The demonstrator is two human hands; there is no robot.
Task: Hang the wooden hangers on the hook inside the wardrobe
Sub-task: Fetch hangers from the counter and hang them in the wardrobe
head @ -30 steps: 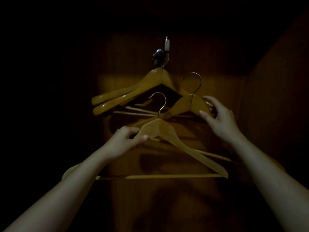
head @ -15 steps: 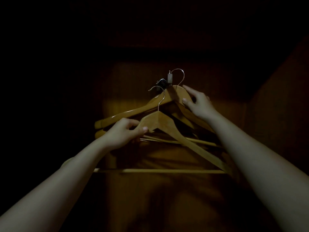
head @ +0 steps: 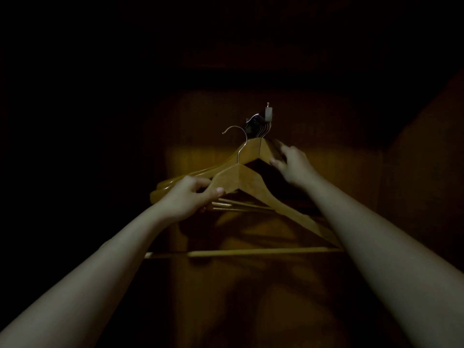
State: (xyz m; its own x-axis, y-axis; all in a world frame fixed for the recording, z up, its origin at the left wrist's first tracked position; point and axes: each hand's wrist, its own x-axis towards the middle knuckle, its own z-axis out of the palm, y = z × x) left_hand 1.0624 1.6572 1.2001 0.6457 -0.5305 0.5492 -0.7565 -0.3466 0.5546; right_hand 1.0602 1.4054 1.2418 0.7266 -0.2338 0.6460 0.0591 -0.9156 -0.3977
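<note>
**Left.** My left hand (head: 190, 197) is gripping the left shoulder of the free hanger (head: 241, 177), with the thumb lying across its front face and the fingers curling behind it. Over the last second I have been lifting this hanger. Its wire hook (head: 245, 135) is now standing just left of the wall hook (head: 268, 114) and a little below it, not yet over it.

**Centre.** The hung hangers (head: 252, 150) are dangling from the wall hook, their wires bunching together beneath it. A second ago the hanger in my right hand was hanging free below the hook. Its wire now appears to be sitting among the others, so I am judging that one hung and only the free hanger left to place.

**Right.** My right hand (head: 291, 164) is pinching the right shoulder of the bunch, thumb beneath and fingertips on top, apparently steadying it.

**Materials and shapes.**
- The hangers are showing smooth, pale, lacquered wood. Each has a peaked centre block, broad shoulders sloping outward and rounded ends.
- A slim round crossbar (head: 251, 252) is joining the free hanger's ends.
- The hanger hooks are thin, bright metal wire bending into open curves.
- The wall hook is showing a small pale piece beside a dark, glossy one. In this dimness I cannot tell what either is made of.
- The back panel (head: 200, 146) is showing a fine vertical grain where the light is falling.
- The side wall (head: 426, 184) is fading into shadow.
</note>
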